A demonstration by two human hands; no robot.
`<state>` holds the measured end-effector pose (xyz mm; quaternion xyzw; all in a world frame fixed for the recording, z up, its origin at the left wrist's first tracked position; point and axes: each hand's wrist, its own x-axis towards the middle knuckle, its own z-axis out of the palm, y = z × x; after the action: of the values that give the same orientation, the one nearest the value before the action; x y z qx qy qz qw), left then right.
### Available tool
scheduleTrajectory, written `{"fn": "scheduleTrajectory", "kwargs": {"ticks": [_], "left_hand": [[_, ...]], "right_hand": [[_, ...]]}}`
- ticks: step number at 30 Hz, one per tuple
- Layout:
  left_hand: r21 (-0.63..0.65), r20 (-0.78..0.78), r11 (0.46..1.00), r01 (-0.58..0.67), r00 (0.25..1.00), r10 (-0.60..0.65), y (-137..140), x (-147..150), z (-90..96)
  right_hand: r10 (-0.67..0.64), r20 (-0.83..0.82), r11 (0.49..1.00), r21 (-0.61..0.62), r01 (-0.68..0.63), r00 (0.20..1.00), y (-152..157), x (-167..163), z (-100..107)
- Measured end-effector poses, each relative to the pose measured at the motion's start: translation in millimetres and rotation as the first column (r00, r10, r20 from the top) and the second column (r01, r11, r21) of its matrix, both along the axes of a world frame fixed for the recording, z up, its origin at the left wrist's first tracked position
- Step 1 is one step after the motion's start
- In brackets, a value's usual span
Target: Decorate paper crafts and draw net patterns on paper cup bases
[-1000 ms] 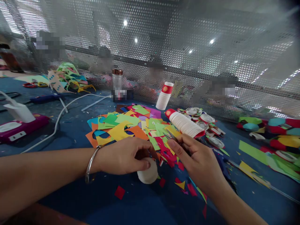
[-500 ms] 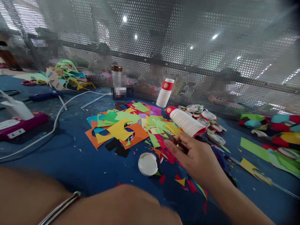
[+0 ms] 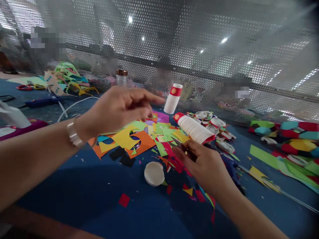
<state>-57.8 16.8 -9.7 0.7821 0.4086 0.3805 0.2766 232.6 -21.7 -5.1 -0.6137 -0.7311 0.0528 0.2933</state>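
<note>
My left hand (image 3: pixel 117 108) is in the air over the pile of coloured paper (image 3: pixel 139 142), its forefinger stretched toward an upright stack of paper cups (image 3: pixel 171 103). Nothing shows in its fingers, which are slightly blurred. My right hand (image 3: pixel 208 164) is closed round scissors (image 3: pixel 177 144), with the dark blades poking out past the thumb and the handles mostly hidden. Just beyond that hand, a second stack of paper cups (image 3: pixel 194 128) lies on its side. A white cut-off cup bottom (image 3: pixel 154 174) rests on the blue table between the hands.
Cut cup pieces (image 3: pixel 216 122) are heaped at the back right. Striped paper crafts (image 3: pixel 299 139) lie far right. A white cable (image 3: pixel 74 105), a purple power socket (image 3: pixel 27 127) and a jar (image 3: pixel 122 79) stand to the left. A perforated metal screen (image 3: pixel 199 39) rises behind.
My left hand has risen from the near edge and reached forward over the coloured paper. A red paper scrap it hid now shows. My right hand keeps its hold on the scissors.
</note>
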Motion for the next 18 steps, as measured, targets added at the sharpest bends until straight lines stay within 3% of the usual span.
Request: {"fn": "scheduleTrajectory", "kwargs": {"ticks": [1,3,6,11,18], "left_hand": [[-0.002,-0.062,0.996,-0.084,0.995,0.083,43,2,23.7],[0.014,-0.217,0.972,-0.232,0.949,0.230,117,3,45.1],[-0.011,-0.386,0.931,-0.365,0.861,0.333,178,-2,31.1],[-0.083,-0.548,0.904,-0.420,0.777,0.311,203,-6,-1.4],[-0.161,-0.536,0.893,-0.421,0.797,0.279,219,-13,-3.5]], "right_hand": [[-0.003,-0.006,1.000,-0.016,0.003,1.000,0,0,0],[-0.003,-0.016,0.999,-0.042,0.002,1.000,-1,-1,1],[0.003,-0.022,0.998,-0.061,-0.004,1.000,-1,0,2],[-0.004,-0.025,0.998,-0.070,0.002,1.000,0,2,2],[-0.010,-0.035,0.995,-0.099,0.006,0.999,4,4,-1]]}}
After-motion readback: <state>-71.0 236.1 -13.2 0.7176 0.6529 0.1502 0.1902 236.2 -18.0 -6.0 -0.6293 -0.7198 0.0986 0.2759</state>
